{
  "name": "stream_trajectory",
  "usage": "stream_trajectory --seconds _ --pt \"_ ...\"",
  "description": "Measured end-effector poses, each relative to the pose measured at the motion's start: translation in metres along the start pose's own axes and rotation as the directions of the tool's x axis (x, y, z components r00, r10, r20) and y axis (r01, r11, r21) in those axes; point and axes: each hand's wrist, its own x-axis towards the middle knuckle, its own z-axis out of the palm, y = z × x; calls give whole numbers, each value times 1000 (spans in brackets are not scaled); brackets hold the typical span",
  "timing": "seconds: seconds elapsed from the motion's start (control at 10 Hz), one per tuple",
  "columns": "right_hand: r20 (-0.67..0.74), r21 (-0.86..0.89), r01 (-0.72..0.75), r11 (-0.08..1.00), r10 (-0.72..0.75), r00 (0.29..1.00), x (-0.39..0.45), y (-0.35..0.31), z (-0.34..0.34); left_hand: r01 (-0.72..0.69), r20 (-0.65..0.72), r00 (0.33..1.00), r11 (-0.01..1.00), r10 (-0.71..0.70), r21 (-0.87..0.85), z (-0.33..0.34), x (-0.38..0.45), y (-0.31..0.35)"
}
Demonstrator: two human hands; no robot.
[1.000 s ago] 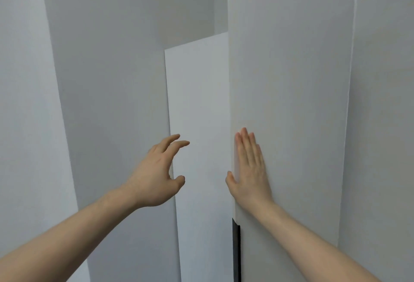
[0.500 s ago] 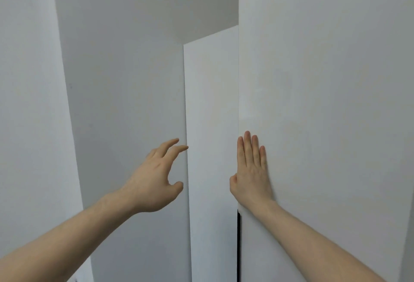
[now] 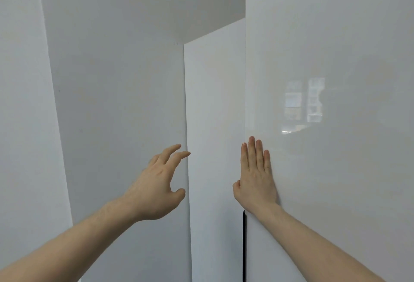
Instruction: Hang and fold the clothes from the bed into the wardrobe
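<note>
White wardrobe door (image 3: 324, 169) has swung nearer; right hand (image 3: 255, 176) stays flat, left hand (image 3: 156, 183) fingers spread.

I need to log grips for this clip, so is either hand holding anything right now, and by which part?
Nothing is held. The right hand presses flat on the glossy white door near its left edge; the left hand hovers open, fingers loosely curved, gripping nothing.

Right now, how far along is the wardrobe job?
Nothing visibly done: no clothes, hangers or bed show in this view. In hand: the right hand presses flat on the glossy white wardrobe door, while the left hand reaches, fingers spread, toward the edge of the other door. Left: every garment, as far as this view shows.
</note>
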Motion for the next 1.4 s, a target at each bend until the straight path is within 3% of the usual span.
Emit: stream_trajectory --seconds 0.5,1.1,1.2,1.3,1.4 --pt "-2 -40 23 999 -23 1000 18 34 38 60 35 998 998 -60 7 33 7 7" --pt "138 -43 -39 998 45 989 19 38 44 163 100 981 985 -168 59 25 -37 -20" --pt "267 -9 -83 997 82 960 8 23 36 173 96 979 983 -178 63 10 -66 -30" --pt "467 238 -207 949 75 881 -17 -8 27 214 97 971 974 -221 78 -13 -99 -43" --pt "507 451 -226 863 -40 861 -50 -39 20 241 107 962 966 -250 92 -30 -125 -52"
